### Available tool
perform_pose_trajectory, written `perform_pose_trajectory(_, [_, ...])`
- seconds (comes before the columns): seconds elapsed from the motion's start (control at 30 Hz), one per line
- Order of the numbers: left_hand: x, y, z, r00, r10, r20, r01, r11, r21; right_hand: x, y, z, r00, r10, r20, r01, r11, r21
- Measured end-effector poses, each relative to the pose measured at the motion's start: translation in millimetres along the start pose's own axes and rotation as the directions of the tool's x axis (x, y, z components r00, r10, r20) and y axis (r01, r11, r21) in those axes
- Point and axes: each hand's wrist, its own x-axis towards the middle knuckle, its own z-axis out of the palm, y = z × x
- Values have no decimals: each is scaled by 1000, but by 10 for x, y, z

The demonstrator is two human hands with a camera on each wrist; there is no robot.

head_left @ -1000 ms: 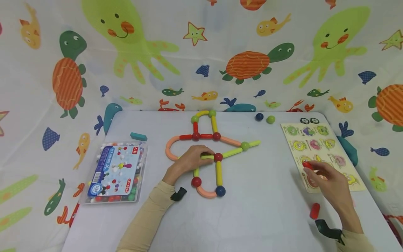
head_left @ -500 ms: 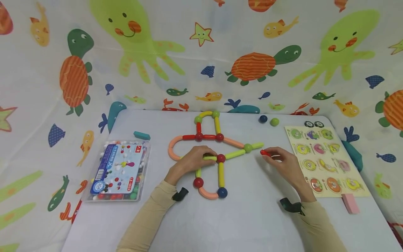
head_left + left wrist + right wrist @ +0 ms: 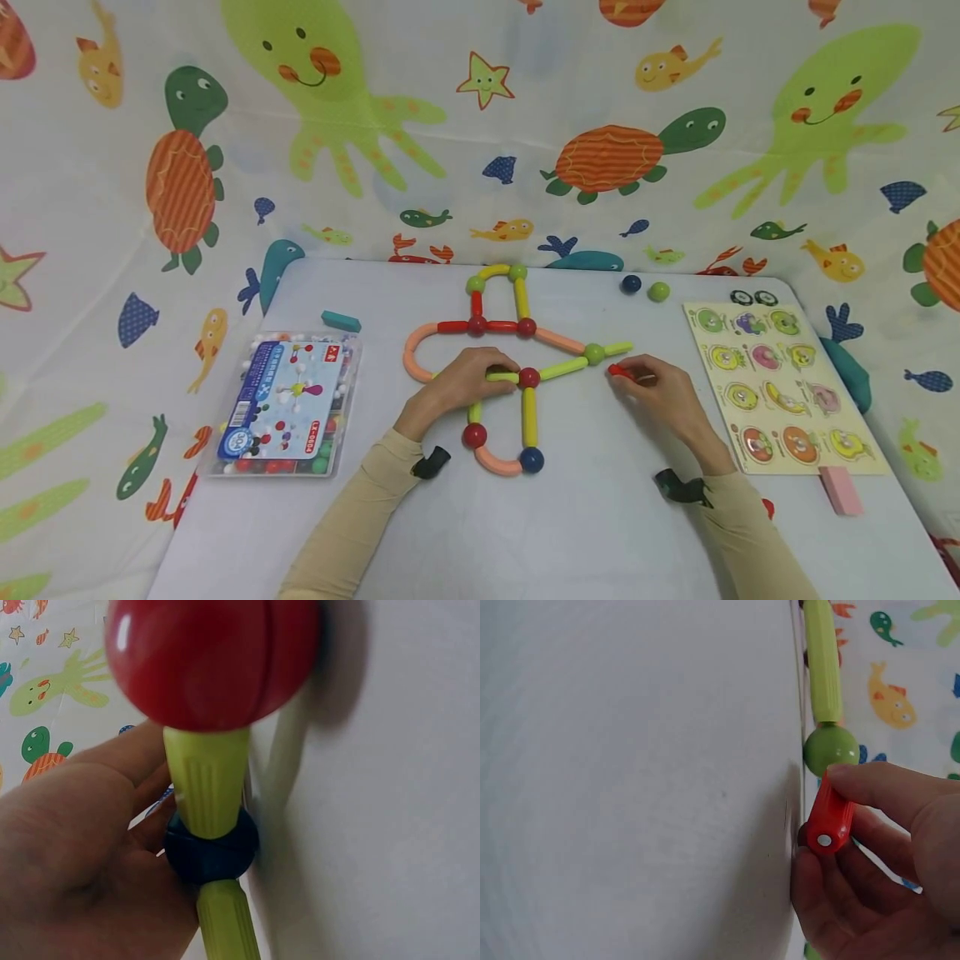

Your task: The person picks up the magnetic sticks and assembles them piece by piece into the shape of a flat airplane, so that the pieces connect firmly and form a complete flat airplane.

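Observation:
A flat figure of magnetic rods and balls lies on the table. My left hand [image 3: 468, 379] curls over its middle, gripping the yellow-green rod [image 3: 502, 377] just left of a red ball [image 3: 528, 378]. Under that palm sits a dark blue ball [image 3: 211, 847], hidden from the head view; another red ball [image 3: 210, 660] looms close to the left wrist camera. My right hand [image 3: 663, 393] pinches a red rod [image 3: 830, 814] between thumb and fingers, its round metal end showing. The rod is close to the green ball [image 3: 831, 750] at the figure's right point, below a short yellow-green rod [image 3: 618, 347].
A clear box [image 3: 345, 400] of parts stands at left, a teal block [image 3: 341, 321] behind it. Loose blue [image 3: 631, 284] and green [image 3: 658, 292] balls lie at the back. At right are a fruit puzzle board [image 3: 708, 354], a pink block [image 3: 842, 490] and a red piece [image 3: 768, 508] partly behind the sleeve.
My right hand has carried the red rod leftward from over the puzzle board to beside the figure's green ball. The left hand keeps its place on the figure; the head view has shifted slightly.

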Motion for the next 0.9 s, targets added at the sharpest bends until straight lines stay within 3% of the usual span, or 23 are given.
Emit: perform_pose_trajectory(0.9, [-3,-16,2,1000,21,-3,-21,1000,1,85,-109,88,999,-35,3,35,999,-15])
